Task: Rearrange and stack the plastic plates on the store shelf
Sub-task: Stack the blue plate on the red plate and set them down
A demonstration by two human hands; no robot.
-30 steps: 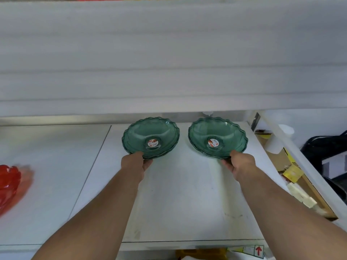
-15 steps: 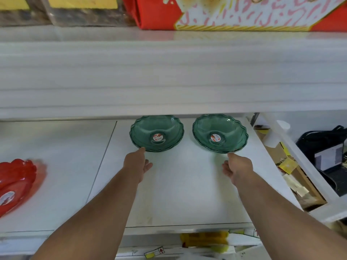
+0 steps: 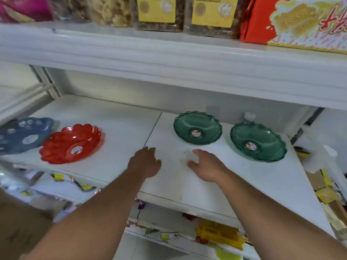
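Blue plate (image 3: pixel 22 135): at the shelf's left end, cut by the picture's left edge, its near rim hidden under the red plate (image 3: pixel 71 143). Plate stickers too small to read. White cap (image 3: pixel 250 116) at the back edge, lower part hidden behind the right green plate (image 3: pixel 258 141).

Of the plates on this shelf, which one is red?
The red plate, the flower-shaped one left of the shelf seam. A blue-grey plate sits to its left; the two to its right are green.

A white shelf (image 3: pixel 122 132) carries four plates: a blue plate (image 3: pixel 22 135) at the far left, a red plate (image 3: pixel 70 143) just beside it, then, well apart, a green plate (image 3: pixel 197 128) and another green plate (image 3: pixel 258 141) to the right.
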